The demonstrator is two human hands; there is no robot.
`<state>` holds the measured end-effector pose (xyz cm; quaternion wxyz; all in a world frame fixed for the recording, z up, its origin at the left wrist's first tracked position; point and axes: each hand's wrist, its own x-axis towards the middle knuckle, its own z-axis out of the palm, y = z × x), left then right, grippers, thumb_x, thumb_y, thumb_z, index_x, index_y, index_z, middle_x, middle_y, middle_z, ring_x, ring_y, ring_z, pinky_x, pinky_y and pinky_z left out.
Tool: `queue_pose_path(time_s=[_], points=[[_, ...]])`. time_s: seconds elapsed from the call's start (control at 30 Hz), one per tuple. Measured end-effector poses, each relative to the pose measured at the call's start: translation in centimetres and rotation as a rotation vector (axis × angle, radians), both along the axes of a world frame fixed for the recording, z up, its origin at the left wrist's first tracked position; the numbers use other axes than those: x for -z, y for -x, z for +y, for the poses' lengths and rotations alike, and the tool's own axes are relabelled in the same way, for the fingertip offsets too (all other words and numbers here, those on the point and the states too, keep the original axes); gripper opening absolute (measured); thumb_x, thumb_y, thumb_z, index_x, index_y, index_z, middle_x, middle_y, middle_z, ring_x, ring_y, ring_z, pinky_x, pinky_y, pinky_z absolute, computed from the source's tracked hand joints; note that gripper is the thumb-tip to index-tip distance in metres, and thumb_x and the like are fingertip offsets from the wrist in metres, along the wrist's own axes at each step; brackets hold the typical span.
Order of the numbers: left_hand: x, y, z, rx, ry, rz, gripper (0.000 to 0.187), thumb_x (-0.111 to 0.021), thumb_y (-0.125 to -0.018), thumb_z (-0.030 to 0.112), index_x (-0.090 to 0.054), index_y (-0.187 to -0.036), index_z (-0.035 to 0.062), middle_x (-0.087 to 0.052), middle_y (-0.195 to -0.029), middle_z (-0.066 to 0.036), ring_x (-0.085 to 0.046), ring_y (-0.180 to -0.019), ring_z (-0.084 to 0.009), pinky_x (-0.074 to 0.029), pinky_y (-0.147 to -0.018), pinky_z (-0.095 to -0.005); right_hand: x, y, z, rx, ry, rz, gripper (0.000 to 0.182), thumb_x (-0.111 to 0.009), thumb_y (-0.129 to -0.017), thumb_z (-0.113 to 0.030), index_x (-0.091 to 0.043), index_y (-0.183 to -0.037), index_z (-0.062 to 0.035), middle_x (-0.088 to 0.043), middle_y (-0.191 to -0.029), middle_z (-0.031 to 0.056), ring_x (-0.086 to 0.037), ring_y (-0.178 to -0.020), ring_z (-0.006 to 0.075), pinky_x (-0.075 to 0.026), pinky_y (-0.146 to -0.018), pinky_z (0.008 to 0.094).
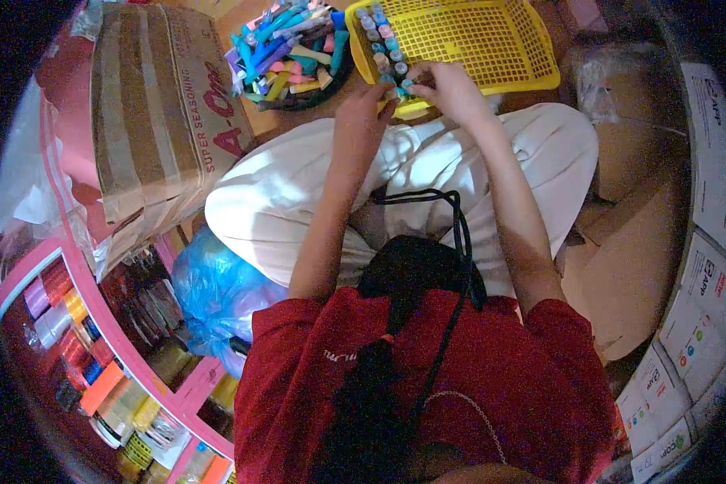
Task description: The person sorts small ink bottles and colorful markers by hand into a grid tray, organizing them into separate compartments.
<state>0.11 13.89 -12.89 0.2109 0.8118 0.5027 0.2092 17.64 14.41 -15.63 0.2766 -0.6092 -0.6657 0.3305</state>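
Small tubes [385, 50]: row of little capped tubes lay along the left inner edge of the yellow basket [484, 40], caps in mixed colours; near end of the row sat right at both hands.
Left hand [365, 103]: fingers curled in, tips pinched at the near end of the row; looked to be touching a tube, but exact grip too small to tell.
Right hand [452, 87]: fingers bent & closed around sth small at the basket's near rim, just beside the left hand; item itself hidden by fingers.
Hands vs. tubes: both met at the basket's front left corner, tubes running away from the fingertips toward the far rim.
Basket: rested on floor in front of the person's knees, white trousers [476, 161] below it.
Dark bowl [294, 56]: just left of basket, heaped w/ loose coloured pieces.
Cardboard box [161, 105]: further left, printed "A-One Super Seasoning".
Pink shelf [97, 323]: lower left, packed w/ coloured goods.
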Motion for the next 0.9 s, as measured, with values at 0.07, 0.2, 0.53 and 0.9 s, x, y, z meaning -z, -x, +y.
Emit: queue_pose_path(time_s=[0.07,0.2,0.53,0.9], points=[[-1.1,0.2,-0.2,-0.015,-0.021,-0.059,0.023,-0.064,-0.076,0.013,-0.061,-0.097,0.005,-0.062,-0.085,-0.016,-0.06,-0.077,-0.033,-0.048,-0.068,-0.0394,-0.1,0.0,-0.1,0.0,-0.002,-0.012,0.027,-0.07,-0.071,-0.018,-0.063,-0.093,-0.0031,-0.063,-0.083,0.019,-0.06,-0.084,0.0345,-0.046,-0.078,0.0414],[-3.0,1.1,-0.6,-0.048,-0.021,-0.163,0.023,-0.066,-0.073,0.01,-0.062,-0.095,0.0048,-0.062,-0.084,-0.013,-0.061,-0.075,-0.0287,-0.049,-0.067,-0.036,-0.4,-0.2,-0.3,-0.016,-0.029,-0.035,0.028,-0.07,-0.071,-0.018,-0.062,-0.094,-0.0029,-0.063,-0.085,0.0189,-0.06,-0.083,0.0345,-0.046,-0.077,0.0407],[-4.0,2.9,-2.0,-0.112,0.008,-0.25,0.024,-0.068,-0.071,0.009,-0.062,-0.094,0.0047,-0.063,-0.084,-0.011,-0.062,-0.075,-0.0229,-0.048,-0.067,-0.0314,-0.5,1.0,-0.4,0.022,0.024,-0.221,0.029,-0.068,-0.072,-0.016,-0.058,-0.095,0.0,-0.062,-0.083,0.0202,-0.059,-0.081,0.037,-0.047,-0.075,0.0425],[-3.4,3.6,-1.9,-0.099,-0.027,-0.24,0.029,-0.068,-0.071,0.009,-0.06,-0.098,0.0044,-0.062,-0.085,-0.011,-0.061,-0.075,-0.0234,-0.048,-0.067,-0.0322,1.1,1.2,0.0,0.063,-0.009,-0.097,0.027,-0.072,-0.067,-0.011,-0.057,-0.086,0.0023,-0.062,-0.077,0.0173,-0.061,-0.075,0.0329,-0.048,-0.068,0.0381]])
